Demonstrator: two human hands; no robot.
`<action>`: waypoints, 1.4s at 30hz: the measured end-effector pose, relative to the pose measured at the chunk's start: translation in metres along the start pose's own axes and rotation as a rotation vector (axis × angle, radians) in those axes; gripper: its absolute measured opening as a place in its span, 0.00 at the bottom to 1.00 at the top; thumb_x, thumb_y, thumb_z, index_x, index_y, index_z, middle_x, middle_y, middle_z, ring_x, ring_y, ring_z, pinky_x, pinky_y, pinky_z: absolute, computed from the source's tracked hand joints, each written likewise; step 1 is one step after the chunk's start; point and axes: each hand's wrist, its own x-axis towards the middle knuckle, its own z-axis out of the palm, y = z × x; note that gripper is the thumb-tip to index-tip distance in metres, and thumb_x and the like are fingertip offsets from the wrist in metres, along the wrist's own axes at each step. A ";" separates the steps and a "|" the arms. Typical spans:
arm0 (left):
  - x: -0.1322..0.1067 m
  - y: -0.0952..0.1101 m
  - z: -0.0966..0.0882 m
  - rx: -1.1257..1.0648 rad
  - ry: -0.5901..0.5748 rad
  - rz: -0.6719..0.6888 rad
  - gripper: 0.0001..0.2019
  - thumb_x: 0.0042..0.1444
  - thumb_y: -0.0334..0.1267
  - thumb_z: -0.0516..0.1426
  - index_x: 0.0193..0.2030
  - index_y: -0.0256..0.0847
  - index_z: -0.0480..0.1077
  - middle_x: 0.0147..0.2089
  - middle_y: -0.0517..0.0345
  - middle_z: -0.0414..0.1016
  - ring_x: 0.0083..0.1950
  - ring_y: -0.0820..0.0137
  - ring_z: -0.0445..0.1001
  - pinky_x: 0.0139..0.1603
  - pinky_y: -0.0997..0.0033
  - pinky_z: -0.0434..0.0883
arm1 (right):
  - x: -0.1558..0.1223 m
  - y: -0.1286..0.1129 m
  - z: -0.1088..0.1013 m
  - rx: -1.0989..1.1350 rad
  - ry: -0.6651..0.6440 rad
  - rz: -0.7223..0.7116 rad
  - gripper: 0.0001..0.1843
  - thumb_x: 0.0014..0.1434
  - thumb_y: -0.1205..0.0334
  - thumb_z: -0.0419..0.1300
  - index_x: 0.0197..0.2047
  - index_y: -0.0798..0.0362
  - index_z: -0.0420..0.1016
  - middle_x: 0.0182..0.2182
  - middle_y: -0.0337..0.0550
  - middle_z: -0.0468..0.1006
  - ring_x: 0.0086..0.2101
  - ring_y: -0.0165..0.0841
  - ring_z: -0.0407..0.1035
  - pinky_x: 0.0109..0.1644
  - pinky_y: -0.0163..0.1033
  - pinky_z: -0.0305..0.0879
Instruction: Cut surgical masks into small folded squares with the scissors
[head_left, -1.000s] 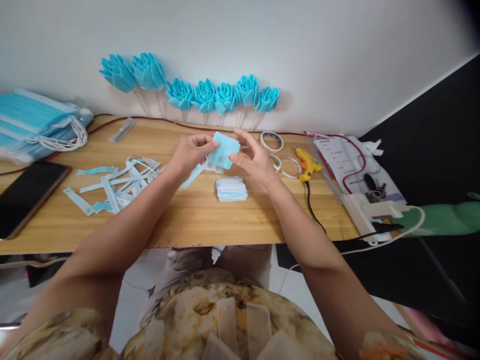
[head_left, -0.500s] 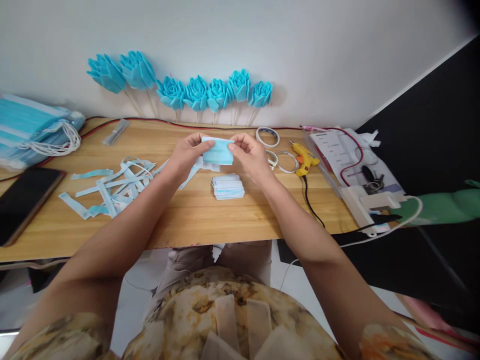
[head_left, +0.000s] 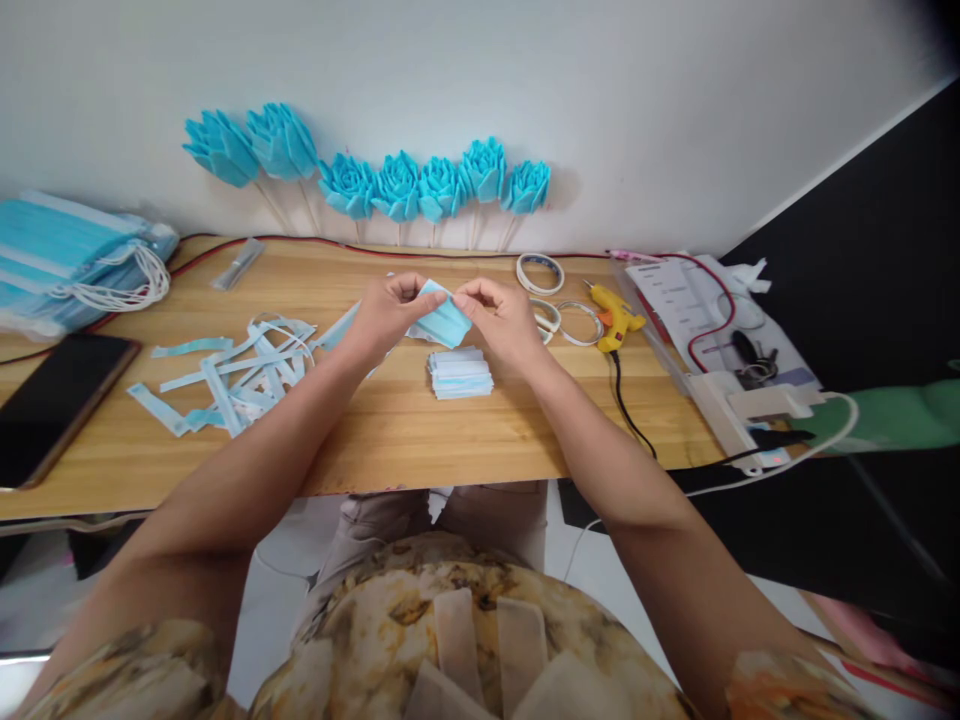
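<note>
A small light-blue mask-fabric piece (head_left: 444, 320) is held above the wooden table (head_left: 390, 420) between both hands. My left hand (head_left: 386, 315) pinches its left edge with fingers closed. On the right edge, my right hand (head_left: 502, 318) pinches the same piece. Just below the hands lies a small stack of cut blue-and-white fabric squares (head_left: 459, 373). Cut blue strips and ear loops (head_left: 232, 370) are scattered to the left of my left forearm.
Several blue fabric flowers on sticks (head_left: 397, 185) lean on the wall. A pile of face masks (head_left: 67, 260) and a dark phone (head_left: 52, 395) lie at the left. Tape rolls (head_left: 541, 272), a yellow glue gun (head_left: 615, 315), papers and cables (head_left: 712, 320) sit right.
The right hand closed from open fingers into a pinch on the fabric piece. The piece went from flat and spread to folded narrower and tilted between both hands.
</note>
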 end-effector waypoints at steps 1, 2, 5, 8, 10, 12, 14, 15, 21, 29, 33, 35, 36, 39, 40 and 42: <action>0.000 0.000 0.000 0.007 0.003 0.006 0.18 0.48 0.50 0.71 0.29 0.37 0.74 0.28 0.60 0.77 0.28 0.74 0.72 0.30 0.75 0.69 | 0.000 0.000 0.000 -0.002 0.001 -0.001 0.14 0.63 0.51 0.61 0.34 0.53 0.78 0.31 0.39 0.80 0.33 0.31 0.72 0.40 0.38 0.66; 0.000 0.000 0.000 0.009 0.005 0.011 0.19 0.48 0.51 0.71 0.29 0.37 0.73 0.27 0.60 0.77 0.28 0.74 0.72 0.30 0.75 0.69 | 0.000 0.000 0.000 -0.006 0.001 -0.002 0.13 0.63 0.52 0.60 0.35 0.53 0.77 0.31 0.39 0.80 0.33 0.31 0.72 0.40 0.38 0.66; 0.000 0.001 0.000 -0.008 -0.008 0.018 0.20 0.49 0.54 0.70 0.30 0.37 0.74 0.28 0.59 0.77 0.28 0.74 0.72 0.30 0.74 0.69 | 0.001 0.000 0.000 -0.034 0.014 -0.004 0.13 0.64 0.52 0.59 0.35 0.53 0.77 0.31 0.40 0.80 0.34 0.32 0.71 0.41 0.38 0.66; 0.000 0.001 0.000 -0.018 -0.022 0.005 0.21 0.49 0.55 0.70 0.32 0.37 0.77 0.29 0.59 0.78 0.29 0.74 0.73 0.31 0.74 0.70 | 0.001 0.001 -0.001 -0.061 0.027 0.001 0.13 0.65 0.52 0.58 0.36 0.52 0.76 0.32 0.39 0.79 0.34 0.32 0.71 0.41 0.38 0.65; 0.000 0.000 0.000 -0.002 -0.011 -0.005 0.20 0.48 0.54 0.70 0.31 0.37 0.77 0.28 0.59 0.77 0.28 0.74 0.72 0.30 0.74 0.69 | 0.001 0.001 -0.001 -0.085 0.044 0.010 0.13 0.65 0.52 0.58 0.36 0.52 0.77 0.31 0.39 0.79 0.34 0.32 0.70 0.41 0.38 0.64; 0.001 -0.002 -0.001 0.016 0.013 -0.008 0.18 0.48 0.52 0.70 0.30 0.38 0.77 0.27 0.59 0.76 0.27 0.74 0.71 0.29 0.74 0.67 | 0.001 0.000 -0.001 -0.127 0.077 0.017 0.13 0.65 0.52 0.58 0.35 0.52 0.77 0.31 0.39 0.79 0.32 0.32 0.69 0.40 0.38 0.63; 0.001 -0.003 0.000 0.018 0.036 -0.009 0.17 0.48 0.50 0.71 0.29 0.38 0.76 0.27 0.59 0.76 0.28 0.74 0.71 0.29 0.74 0.66 | 0.000 -0.001 -0.002 -0.171 0.106 0.021 0.13 0.65 0.53 0.59 0.35 0.52 0.77 0.30 0.39 0.78 0.32 0.31 0.69 0.40 0.38 0.63; 0.001 -0.003 0.000 0.013 0.046 -0.011 0.17 0.47 0.50 0.71 0.29 0.38 0.76 0.27 0.59 0.76 0.28 0.74 0.71 0.29 0.74 0.66 | 0.000 -0.002 -0.002 -0.188 0.112 0.020 0.12 0.65 0.53 0.58 0.35 0.52 0.77 0.30 0.39 0.78 0.31 0.31 0.68 0.40 0.39 0.62; 0.003 -0.004 0.002 -0.017 0.084 -0.012 0.19 0.43 0.49 0.73 0.25 0.38 0.71 0.25 0.61 0.74 0.26 0.75 0.69 0.29 0.74 0.66 | 0.000 0.000 -0.004 -0.247 0.108 -0.005 0.14 0.66 0.52 0.57 0.35 0.52 0.77 0.30 0.39 0.78 0.31 0.31 0.67 0.41 0.39 0.62; 0.008 -0.011 -0.006 -0.084 0.173 -0.006 0.20 0.49 0.54 0.70 0.29 0.41 0.70 0.26 0.60 0.75 0.28 0.71 0.74 0.29 0.71 0.69 | 0.010 0.019 -0.015 -0.107 0.183 0.029 0.17 0.66 0.45 0.58 0.49 0.48 0.77 0.34 0.41 0.80 0.36 0.36 0.73 0.46 0.45 0.73; 0.011 -0.015 -0.011 -0.099 0.205 -0.006 0.20 0.51 0.55 0.69 0.32 0.42 0.70 0.28 0.60 0.76 0.30 0.69 0.75 0.30 0.71 0.70 | 0.011 0.018 -0.021 -0.058 0.180 -0.027 0.18 0.67 0.45 0.57 0.47 0.48 0.79 0.40 0.43 0.83 0.41 0.38 0.76 0.50 0.47 0.75; 0.012 -0.016 -0.012 -0.099 0.210 -0.011 0.19 0.51 0.55 0.68 0.32 0.42 0.70 0.29 0.59 0.77 0.31 0.69 0.76 0.31 0.71 0.71 | 0.010 0.015 -0.021 -0.052 0.152 -0.054 0.18 0.67 0.46 0.57 0.47 0.49 0.81 0.43 0.43 0.83 0.44 0.39 0.77 0.52 0.49 0.75; 0.012 -0.016 -0.012 -0.098 0.215 -0.013 0.19 0.52 0.55 0.68 0.33 0.42 0.70 0.29 0.58 0.77 0.31 0.68 0.76 0.31 0.71 0.71 | 0.010 0.015 -0.021 -0.046 0.137 -0.064 0.18 0.66 0.47 0.57 0.48 0.48 0.81 0.44 0.43 0.83 0.46 0.39 0.77 0.54 0.49 0.75; 0.013 -0.017 -0.012 -0.099 0.240 -0.022 0.17 0.52 0.53 0.67 0.33 0.42 0.70 0.29 0.59 0.77 0.31 0.70 0.76 0.31 0.72 0.71 | 0.009 0.014 -0.019 -0.015 0.114 -0.097 0.17 0.65 0.49 0.60 0.52 0.47 0.81 0.47 0.43 0.83 0.49 0.40 0.77 0.57 0.51 0.74; 0.014 -0.017 -0.012 -0.104 0.250 -0.025 0.16 0.53 0.51 0.67 0.33 0.42 0.70 0.29 0.59 0.77 0.30 0.70 0.75 0.30 0.73 0.71 | 0.009 0.014 -0.020 -0.012 0.116 -0.108 0.16 0.64 0.50 0.61 0.51 0.47 0.80 0.47 0.42 0.83 0.49 0.39 0.77 0.57 0.51 0.74; 0.014 -0.017 -0.011 -0.117 0.269 -0.030 0.15 0.53 0.49 0.67 0.32 0.41 0.70 0.29 0.59 0.77 0.29 0.72 0.74 0.29 0.74 0.70 | 0.008 0.010 -0.022 -0.042 0.132 -0.123 0.14 0.64 0.52 0.61 0.49 0.46 0.81 0.44 0.42 0.82 0.47 0.39 0.76 0.56 0.51 0.74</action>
